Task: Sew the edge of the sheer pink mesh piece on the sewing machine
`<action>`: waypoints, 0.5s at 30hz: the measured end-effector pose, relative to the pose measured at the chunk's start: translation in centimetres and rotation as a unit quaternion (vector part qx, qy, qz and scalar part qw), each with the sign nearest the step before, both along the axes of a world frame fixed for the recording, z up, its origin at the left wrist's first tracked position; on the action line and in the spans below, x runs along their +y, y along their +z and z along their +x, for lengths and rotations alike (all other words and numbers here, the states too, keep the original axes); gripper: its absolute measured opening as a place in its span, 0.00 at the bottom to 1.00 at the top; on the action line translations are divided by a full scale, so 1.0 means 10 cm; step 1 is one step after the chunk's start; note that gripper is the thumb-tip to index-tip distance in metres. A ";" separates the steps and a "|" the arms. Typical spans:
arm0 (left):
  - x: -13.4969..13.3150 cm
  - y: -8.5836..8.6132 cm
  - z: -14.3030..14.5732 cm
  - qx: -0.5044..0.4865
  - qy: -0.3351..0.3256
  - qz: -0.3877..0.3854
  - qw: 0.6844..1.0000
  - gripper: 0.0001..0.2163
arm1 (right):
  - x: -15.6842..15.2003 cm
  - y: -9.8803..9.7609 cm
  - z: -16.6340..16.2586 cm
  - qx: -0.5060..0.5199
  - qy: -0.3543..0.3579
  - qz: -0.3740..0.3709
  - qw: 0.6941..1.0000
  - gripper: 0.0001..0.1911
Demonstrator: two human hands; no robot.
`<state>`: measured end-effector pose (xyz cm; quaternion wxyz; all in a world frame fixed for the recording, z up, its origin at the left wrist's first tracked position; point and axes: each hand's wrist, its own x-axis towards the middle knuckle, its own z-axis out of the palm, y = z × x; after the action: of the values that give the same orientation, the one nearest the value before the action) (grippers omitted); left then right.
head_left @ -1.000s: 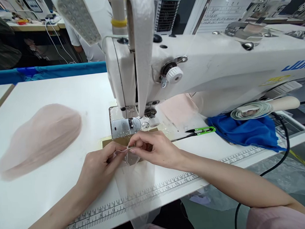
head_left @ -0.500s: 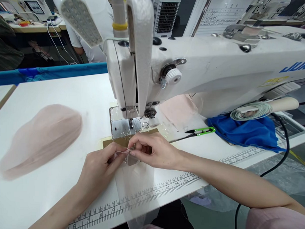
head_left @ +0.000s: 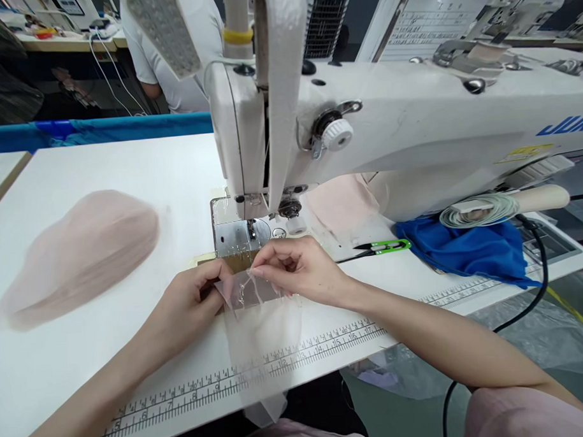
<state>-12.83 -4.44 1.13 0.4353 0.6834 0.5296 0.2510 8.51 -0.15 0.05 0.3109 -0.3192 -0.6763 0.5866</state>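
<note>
A strip of sheer, pale fabric (head_left: 264, 324) hangs from both hands, over the table's front edge. My left hand (head_left: 199, 304) pinches its upper left corner between thumb and fingers. With thumb and forefinger closed, my right hand (head_left: 296, 269) grips the fabric's top edge a little further right. Just beyond my fingers are the steel needle plate (head_left: 232, 238) and presser foot (head_left: 252, 229) of a white sewing machine (head_left: 388, 113). A thin, pale pink fabric piece (head_left: 89, 251) lies flat on the table to the left.
Green thread snips (head_left: 390, 245) lie right of my right hand. Further right are blue cloth (head_left: 469, 250) and a coil of pale cord (head_left: 480, 210). Pink fabric (head_left: 343, 204) rests under the machine arm. A printed ruler (head_left: 216, 390) runs along the table's front. Another person (head_left: 173, 50) is behind.
My hands have moved apart, and the fabric's top edge, bunched between my fingers before, is now spread out. The view has shifted slightly.
</note>
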 end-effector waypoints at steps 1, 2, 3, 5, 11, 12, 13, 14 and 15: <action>0.00 0.00 0.00 -0.020 0.014 -0.024 0.999 0.06 | 0.00 0.00 0.00 0.003 -0.002 -0.004 1.000 0.10; 0.00 0.01 0.00 -0.042 0.032 -0.047 0.998 0.06 | -0.01 0.00 0.00 0.005 -0.003 -0.007 1.000 0.10; 0.00 0.02 0.01 -0.069 0.051 -0.070 0.994 0.05 | -0.01 0.00 -0.01 0.006 -0.004 -0.010 1.000 0.10; -0.01 0.03 0.03 -0.126 0.076 -0.106 0.983 0.06 | -0.02 0.00 -0.02 0.007 -0.003 -0.009 1.000 0.09; -0.07 0.00 0.17 -0.077 0.078 -0.028 0.994 0.13 | -0.05 0.00 -0.06 -0.005 -0.014 0.051 0.999 0.06; -0.07 -0.01 0.19 -0.065 0.084 -0.015 0.994 0.12 | -0.06 -0.01 -0.06 -0.009 -0.018 0.075 0.997 0.06; -0.08 -0.02 0.20 -0.055 0.088 -0.006 0.995 0.11 | -0.06 -0.03 -0.05 -0.015 -0.023 0.111 0.993 0.06; -0.09 -0.02 0.20 -0.042 0.093 0.005 0.995 0.10 | -0.06 -0.04 -0.05 -0.023 -0.028 0.160 0.986 0.06; -0.10 -0.03 0.19 -0.025 0.094 0.023 0.995 0.09 | -0.06 -0.06 -0.04 -0.032 -0.031 0.221 0.974 0.07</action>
<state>-10.90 -5.41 0.82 0.4068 0.6338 0.5749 0.3198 8.15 -0.75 -0.55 0.3696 -0.2821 -0.7886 0.4023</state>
